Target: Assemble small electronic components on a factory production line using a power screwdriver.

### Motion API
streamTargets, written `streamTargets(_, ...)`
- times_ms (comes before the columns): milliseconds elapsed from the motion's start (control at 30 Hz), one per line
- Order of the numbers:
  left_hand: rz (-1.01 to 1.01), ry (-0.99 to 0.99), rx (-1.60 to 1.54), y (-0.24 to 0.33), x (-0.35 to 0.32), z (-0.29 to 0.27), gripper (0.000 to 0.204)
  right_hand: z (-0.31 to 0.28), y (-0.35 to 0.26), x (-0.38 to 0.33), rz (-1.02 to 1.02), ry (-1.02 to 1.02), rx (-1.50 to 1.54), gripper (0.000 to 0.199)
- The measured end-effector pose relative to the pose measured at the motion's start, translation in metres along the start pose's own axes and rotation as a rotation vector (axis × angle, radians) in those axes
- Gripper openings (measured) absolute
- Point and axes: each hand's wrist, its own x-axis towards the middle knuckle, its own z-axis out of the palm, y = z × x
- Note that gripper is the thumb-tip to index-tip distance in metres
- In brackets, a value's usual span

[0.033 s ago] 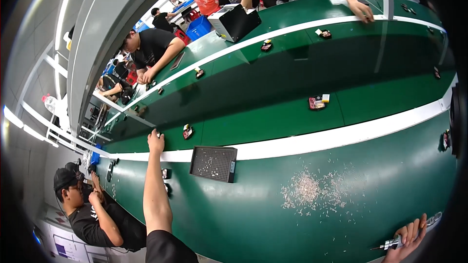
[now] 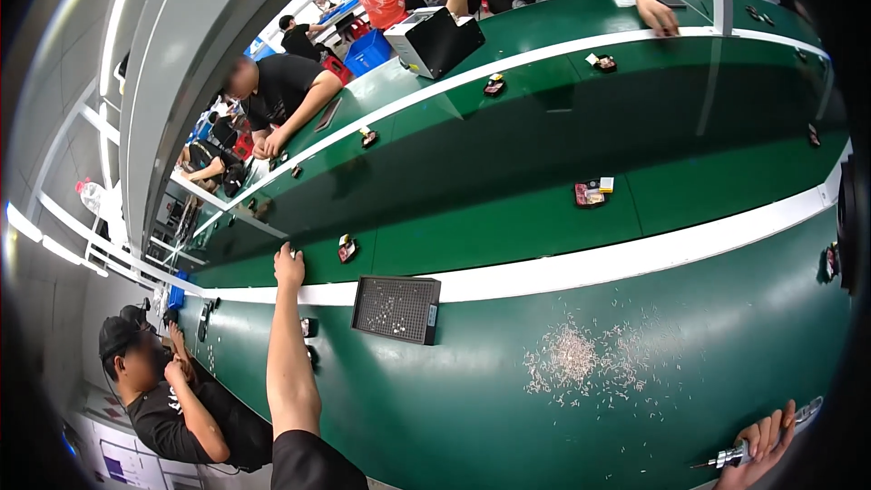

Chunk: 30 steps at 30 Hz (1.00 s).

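Right hand (image 2: 769, 436): grip wrapped round a silver pen-shaped tool (image 2: 730, 455), thin bit pointing left; hand and tool well apart from the black grid tray (image 2: 417, 298), far to its lower right. Bit touches no unit.

Left hand (image 2: 289, 265): reaching out, left of the tray and a bit beyond it, at the white rail (image 2: 562, 270). Fingers bent; can't tell whether they pinch anything or are empty. Nearest unit, a small black-and-red one (image 2: 347, 249), is on the green belt (image 2: 472, 245), just beyond the tray across the rail, apart from the hand.

Tray: on the green counter (image 2: 472, 390) by the rail, scattered pale bits inside. Right of the tray: loose heap of pale bits (image 2: 570, 354), spread thin at its edges. Left of the tray, partly behind the forearm: dark unit (image 2: 308, 328). Beyond the tray to the right, on the belt: another red-and-black unit (image 2: 590, 193) with a yellow-white piece. Co-worker (image 2: 186, 413) well left of the tray.

Progress, my read: partway. Some bits in the tray, the bulk loose on the counter, neither unit under the tool. Units' completeness: too small to tell.
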Motion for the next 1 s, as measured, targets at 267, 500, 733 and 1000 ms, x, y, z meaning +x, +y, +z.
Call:
streamTargets(267,0.148,0.192,0.065,0.008,0.006,-0.011,0.028,-0.040,-0.017,-0.003,-0.181,0.047,-0.143,0.017)
streamTargets(500,0.608,0.079,-0.341,0.115,-0.099,-0.048,0.039,-0.034,-0.011,-0.002,-0.193,0.003,-0.111,0.017)
streamTargets(733,0.744,-0.011,-0.077,0.131,-0.118,-0.050,0.039,-0.012,-0.003,-0.002,-0.149,0.013,-0.116,0.011)
streamTargets(1000,0.752,-0.038,-0.308,0.178,-0.128,-0.060,0.031,-0.005,0.005,0.000,-0.056,-0.003,-0.084,0.011)
